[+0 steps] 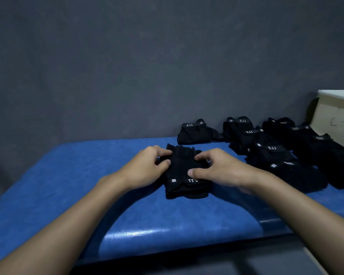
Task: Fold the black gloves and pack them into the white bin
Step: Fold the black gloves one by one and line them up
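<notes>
Black fabric, the black glove pair (184,165) is lying at the middle of the blue table (68,185), its long axis running straight away from the person: the cuff with its upside-down white lettering is sitting at the near end, the finger ends at the far end. The left hand (147,165) is gripping the left edge of the far half, fingers (161,152) curled over the top and thumb pinching in from the side. The right hand (222,169) is mirroring it on the right edge, fingertips (201,156) bent down onto the fabric and thumb reaching across the middle just above the cuff label. Both hands are bracketing the pair, so a fold would likely be bringing the far end toward the cuff along that axis. Finished folded gloves (276,153) are crowding the table to the right. Beyond them, well apart at the far right edge, the white bin (334,116) is standing nearer the right hand.
</notes>
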The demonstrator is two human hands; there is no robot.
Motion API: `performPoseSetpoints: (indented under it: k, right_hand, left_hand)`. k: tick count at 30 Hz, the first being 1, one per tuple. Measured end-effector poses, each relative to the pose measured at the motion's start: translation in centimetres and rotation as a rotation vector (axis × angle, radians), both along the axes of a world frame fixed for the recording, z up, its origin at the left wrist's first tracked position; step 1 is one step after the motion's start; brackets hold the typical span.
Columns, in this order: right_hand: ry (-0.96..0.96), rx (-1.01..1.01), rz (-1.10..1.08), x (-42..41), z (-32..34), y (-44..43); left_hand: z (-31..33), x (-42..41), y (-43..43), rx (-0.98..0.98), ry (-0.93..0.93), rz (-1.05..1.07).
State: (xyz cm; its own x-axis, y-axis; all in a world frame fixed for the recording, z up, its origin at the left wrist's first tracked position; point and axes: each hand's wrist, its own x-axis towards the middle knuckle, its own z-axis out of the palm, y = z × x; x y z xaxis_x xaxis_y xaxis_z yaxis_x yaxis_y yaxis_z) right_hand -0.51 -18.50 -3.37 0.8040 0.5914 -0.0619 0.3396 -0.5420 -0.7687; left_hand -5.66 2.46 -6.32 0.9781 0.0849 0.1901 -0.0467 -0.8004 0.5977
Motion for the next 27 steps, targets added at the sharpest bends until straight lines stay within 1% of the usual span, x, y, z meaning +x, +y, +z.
performPoseSetpoints:
  k: [2, 6, 9, 11, 14, 16, 17, 18, 20, 23, 27]
  right_hand:
    - [-0.016, 0.016, -0.023, 0.1, 0.0, 0.0]
    - [-0.016, -0.080, -0.004, 0.3, -0.6, 0.2]
    - [-0.164, -0.171, -0.010, 1.0, -0.5, -0.2]
    - [-0.229, -0.146, -0.021, 1.1, 0.2, -0.8]
    - [-0.215, -0.024, 0.067, 0.8, 1.6, -2.2]
    - [-0.195, -0.038, 0.163, 0.4, 2.2, -3.2]
    - [-0.202, -0.073, 0.211, 0.2, 2.3, -3.5]
    - [-0.218, -0.105, 0.254, 0.2, 2.0, -3.6]
    - [-0.262, -0.141, 0.308, 0.2, 1.0, -3.6]
    - [-0.325, -0.169, 0.335, 0.0, -0.2, -3.5]
    - [-0.383, -0.147, 0.338, 0.2, -0.9, -3.7]
  left_hand:
    - [0.0, 0.1, 0.1, 0.010, -0.008, -0.007]
    - [-0.1, 0.1, 0.0, 0.067, 0.008, 0.007]
    - [0.0, 0.0, -0.1, 0.111, 0.001, 0.010]
    - [0.0, -0.3, 0.0, 0.160, -0.019, 0.008]
    - [0.4, -1.1, 0.1, 0.186, -0.128, 0.010]
    - [1.0, -1.8, -0.1, 0.180, -0.210, -0.074]
    - [1.2, -2.2, -0.2, 0.147, -0.215, -0.141]
    - [1.4, -2.6, -0.2, 0.123, -0.198, -0.206]
    - [1.3, -3.3, -0.2, 0.142, -0.132, -0.297]
    - [0.9, -4.1, 0.0, 0.210, -0.003, -0.337]
    - [0.5, -4.5, 0.2, 0.246, -0.009, -0.342]
